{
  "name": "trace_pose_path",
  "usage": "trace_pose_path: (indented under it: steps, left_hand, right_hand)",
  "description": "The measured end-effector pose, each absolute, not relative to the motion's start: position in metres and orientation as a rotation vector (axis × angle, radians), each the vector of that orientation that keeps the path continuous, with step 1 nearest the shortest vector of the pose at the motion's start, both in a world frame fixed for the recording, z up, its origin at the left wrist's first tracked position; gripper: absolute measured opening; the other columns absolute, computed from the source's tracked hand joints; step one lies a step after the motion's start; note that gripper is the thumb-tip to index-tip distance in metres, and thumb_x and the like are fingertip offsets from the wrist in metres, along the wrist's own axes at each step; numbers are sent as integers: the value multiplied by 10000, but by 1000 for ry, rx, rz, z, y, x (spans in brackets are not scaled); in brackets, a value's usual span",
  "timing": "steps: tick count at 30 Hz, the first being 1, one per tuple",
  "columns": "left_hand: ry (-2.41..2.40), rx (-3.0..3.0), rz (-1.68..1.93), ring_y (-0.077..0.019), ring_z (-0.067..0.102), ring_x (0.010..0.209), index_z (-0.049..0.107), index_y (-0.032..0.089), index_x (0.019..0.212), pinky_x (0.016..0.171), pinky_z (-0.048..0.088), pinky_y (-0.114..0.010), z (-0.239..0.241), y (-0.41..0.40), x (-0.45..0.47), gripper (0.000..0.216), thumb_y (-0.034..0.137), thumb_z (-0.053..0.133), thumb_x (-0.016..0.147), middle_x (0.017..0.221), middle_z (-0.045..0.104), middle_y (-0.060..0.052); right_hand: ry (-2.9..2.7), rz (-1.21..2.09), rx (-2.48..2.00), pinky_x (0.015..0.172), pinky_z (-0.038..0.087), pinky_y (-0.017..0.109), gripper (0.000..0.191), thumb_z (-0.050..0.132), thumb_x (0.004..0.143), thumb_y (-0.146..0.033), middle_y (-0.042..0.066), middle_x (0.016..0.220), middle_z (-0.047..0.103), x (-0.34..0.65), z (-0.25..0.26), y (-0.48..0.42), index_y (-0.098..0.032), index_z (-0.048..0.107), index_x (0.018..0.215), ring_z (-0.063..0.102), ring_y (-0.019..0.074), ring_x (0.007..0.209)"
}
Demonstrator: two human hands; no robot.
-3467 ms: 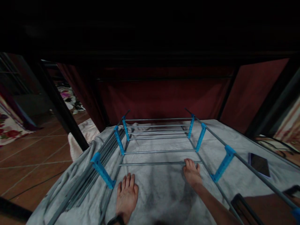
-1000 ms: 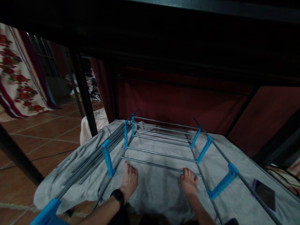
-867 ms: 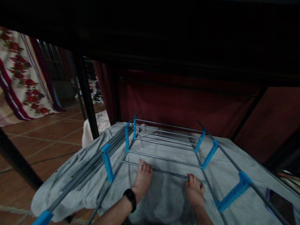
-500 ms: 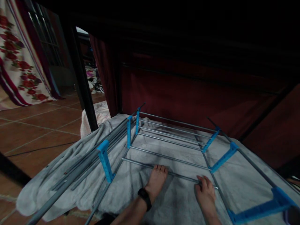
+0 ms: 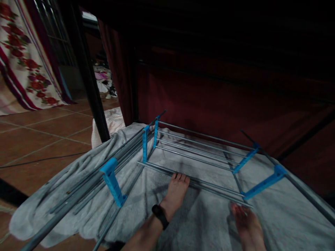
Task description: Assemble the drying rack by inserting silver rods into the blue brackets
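Observation:
A folded drying rack point(image 5: 199, 153) of grey metal rods and blue plastic joints lies on a grey cloth point(image 5: 204, 223). My left hand point(image 5: 176, 190), with a black band on the wrist, reaches forward, and its fingers curl over the nearest grey rod point(image 5: 209, 190). My right hand point(image 5: 244, 223) is blurred at the lower right. It lies on the cloth just short of that rod's right end, fingers stretched out and holding nothing.
A bundle of loose rods with a blue joint point(image 5: 112, 181) lies along the cloth's left edge. A black post point(image 5: 87, 76) stands at the left, with dark red fabric point(image 5: 209, 97) behind the rack. Terracotta floor tiles point(image 5: 39, 136) and a floral cloth point(image 5: 23, 59) are at the far left.
The view has swung left and down. My left hand has slid right along the nearest rod. My right hand has come off the rod and drawn back toward me.

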State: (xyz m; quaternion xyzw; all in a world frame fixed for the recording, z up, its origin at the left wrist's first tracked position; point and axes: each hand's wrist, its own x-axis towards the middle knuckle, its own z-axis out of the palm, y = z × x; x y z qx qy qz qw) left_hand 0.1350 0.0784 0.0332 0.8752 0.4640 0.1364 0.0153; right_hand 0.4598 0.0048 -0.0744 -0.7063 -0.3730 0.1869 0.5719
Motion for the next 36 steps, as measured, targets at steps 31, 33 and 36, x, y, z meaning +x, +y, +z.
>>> trace_pose_path:
  steps: [31,33,36]
  left_hand:
    - [1389,2640,173,-239,568,1238,628,182,1315,1100,404,-426,24,93,141,581,-22,295,886,1310,636,-111]
    - [1379,2655,135,-237,575,1230,639,183,1302,1091,413,-416,22,92,145,591,-31,288,878,1309,639,-111]
    - [1372,2676,115,-233,595,1200,650,194,1285,1065,434,-412,16,94,146,609,-44,278,866,1294,646,-106]
  right_hand:
    - [-4,1053,-928,796,619,285,88,651,835,-78,27,833,744,417,-8,26,-159,682,848,715,141,787]
    - [-9,1037,-935,784,620,286,86,646,839,-81,26,821,741,420,-11,24,-160,678,838,710,139,767]
    - [-28,1039,-948,789,616,288,71,642,848,-95,36,822,740,422,-14,22,-156,678,847,706,139,754]
